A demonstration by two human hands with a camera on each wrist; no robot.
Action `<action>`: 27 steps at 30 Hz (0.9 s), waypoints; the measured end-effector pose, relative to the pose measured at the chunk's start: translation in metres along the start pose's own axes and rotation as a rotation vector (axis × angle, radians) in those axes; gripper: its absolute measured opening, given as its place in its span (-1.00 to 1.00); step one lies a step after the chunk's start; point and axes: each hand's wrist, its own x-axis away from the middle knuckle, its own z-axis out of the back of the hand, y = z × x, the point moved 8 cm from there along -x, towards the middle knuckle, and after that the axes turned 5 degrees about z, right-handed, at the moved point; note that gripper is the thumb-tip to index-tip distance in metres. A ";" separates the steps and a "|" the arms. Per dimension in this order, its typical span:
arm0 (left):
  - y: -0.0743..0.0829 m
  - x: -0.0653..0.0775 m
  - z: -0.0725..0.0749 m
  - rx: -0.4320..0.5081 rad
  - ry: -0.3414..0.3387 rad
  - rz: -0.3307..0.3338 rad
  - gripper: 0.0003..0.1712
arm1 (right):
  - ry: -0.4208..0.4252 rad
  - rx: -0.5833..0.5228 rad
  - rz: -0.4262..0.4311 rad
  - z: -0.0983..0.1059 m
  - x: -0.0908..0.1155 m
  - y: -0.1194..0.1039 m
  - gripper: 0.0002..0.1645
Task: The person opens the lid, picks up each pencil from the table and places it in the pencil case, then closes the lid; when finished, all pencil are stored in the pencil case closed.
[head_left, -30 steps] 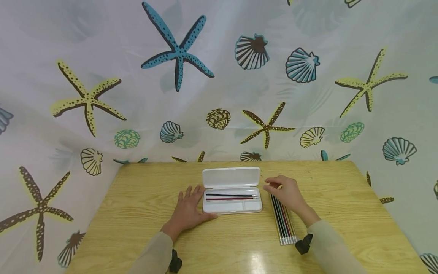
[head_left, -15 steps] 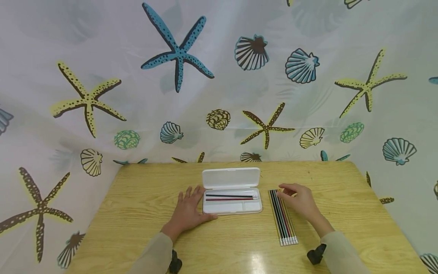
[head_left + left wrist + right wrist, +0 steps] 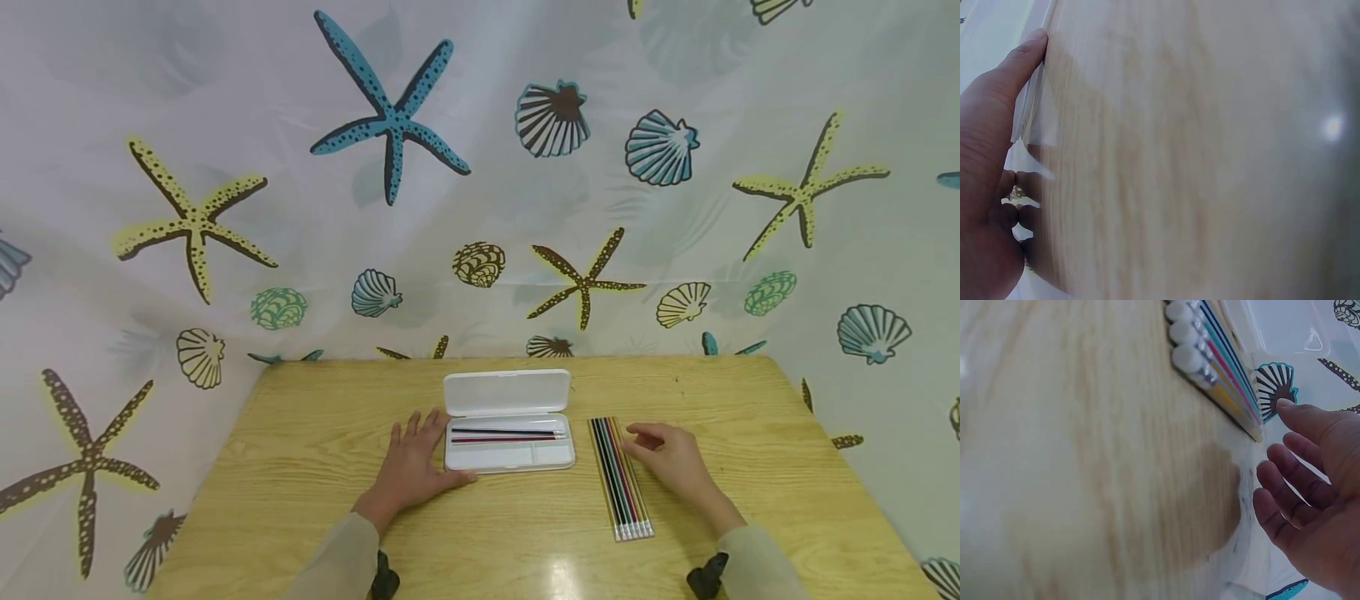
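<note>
Hands: left spread against pencil case | right loosely relaxed beside pencils

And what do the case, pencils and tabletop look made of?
Case: probably plastic, smooth white with moulded compartments. Pencils: likely painted wood, smooth and evenly coloured; silvery bands suggest metal. Tabletop: semi-gloss wood or laminate; visible grain, reflected light.

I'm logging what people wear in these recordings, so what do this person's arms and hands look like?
The left sleeve and right sleeve are plain, light beige and long. Near each cuff sits a small, blocky black device. The left hand and right hand wear no gloves; I can't make out any cables or markings.
</note>
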 end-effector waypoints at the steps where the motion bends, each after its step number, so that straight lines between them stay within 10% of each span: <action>1: 0.000 0.000 0.000 -0.001 0.002 -0.001 0.28 | -0.002 0.007 -0.008 0.000 0.001 0.002 -0.56; 27: 0.003 0.000 0.000 -0.023 -0.013 0.012 0.28 | -0.049 -0.043 -0.029 -0.006 0.006 0.013 -0.58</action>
